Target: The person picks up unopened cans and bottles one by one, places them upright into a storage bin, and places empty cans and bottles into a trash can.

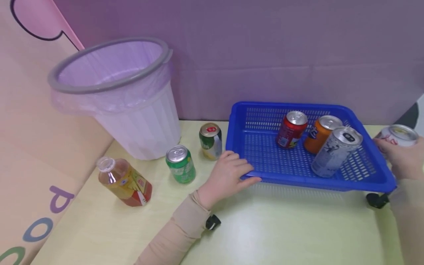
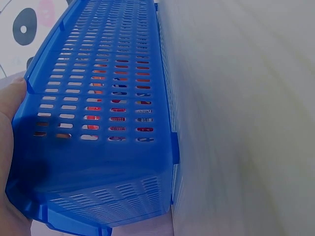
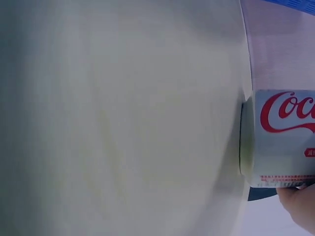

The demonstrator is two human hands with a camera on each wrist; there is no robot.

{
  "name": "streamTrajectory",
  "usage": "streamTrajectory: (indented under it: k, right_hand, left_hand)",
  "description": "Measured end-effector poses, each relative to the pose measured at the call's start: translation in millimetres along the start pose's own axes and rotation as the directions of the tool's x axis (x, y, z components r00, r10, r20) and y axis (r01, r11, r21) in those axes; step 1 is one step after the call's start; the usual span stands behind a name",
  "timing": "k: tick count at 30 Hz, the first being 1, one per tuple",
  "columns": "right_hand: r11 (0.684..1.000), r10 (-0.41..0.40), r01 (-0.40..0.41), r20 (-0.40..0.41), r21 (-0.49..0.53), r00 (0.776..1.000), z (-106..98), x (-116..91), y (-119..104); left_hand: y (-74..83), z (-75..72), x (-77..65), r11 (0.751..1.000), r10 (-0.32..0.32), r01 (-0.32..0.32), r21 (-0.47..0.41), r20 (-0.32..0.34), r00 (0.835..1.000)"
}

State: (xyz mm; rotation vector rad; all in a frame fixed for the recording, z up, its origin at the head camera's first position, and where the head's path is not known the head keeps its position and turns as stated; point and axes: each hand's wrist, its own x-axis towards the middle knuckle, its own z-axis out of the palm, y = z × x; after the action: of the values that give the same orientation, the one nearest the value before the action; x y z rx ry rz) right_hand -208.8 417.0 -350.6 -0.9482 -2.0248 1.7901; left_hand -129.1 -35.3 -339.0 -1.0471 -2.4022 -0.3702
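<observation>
"What is held?"
"Centre-right, the basket (image 1: 298,182) is gripped by the left hand (image 1: 228,176); far right, a can (image 1: 399,134) by the right hand (image 1: 405,158)."
"Anything cut off?"
"The can's lettering (image 3: 271,118), in the right wrist view."

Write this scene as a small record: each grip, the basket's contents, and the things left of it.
Left grip: holds near left corner of blue perforated plastic basket
Right grip: holds white metal can with red lettering, right of basket
In basket: red metal can, orange metal can, silver metal can
Left of basket: green-and-gold metal can, green metal can, amber plastic bottle, white ribbed plastic bin
</observation>
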Motion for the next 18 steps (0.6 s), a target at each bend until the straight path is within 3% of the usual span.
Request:
streamTrajectory:
  k: [6, 15, 18]
  right_hand:
    - [0.992, 0.038, -0.037, -0.002, 0.119, 0.999, 3.8, -6.0, -3.1]
    - [0.997, 0.071, -0.071, -0.022, 0.028, 0.997, 3.8, -2.6, -0.3]
    - [0.996, 0.078, -0.077, -0.02, 0.043, 0.997, 3.6, -0.6, 1.1]
  left_hand:
    - [-0.3, 0.5, -0.3, 1.0, 0.004, -0.004, 0.006, -0.002, 1.0]
    - [-0.3, 0.7, -0.1, 1.0, 0.008, -0.008, 0.003, -0.003, 1.0]
    - [-0.7, 1.2, 0.1, 1.0, 0.011, -0.011, 0.004, -0.01, 1.0]
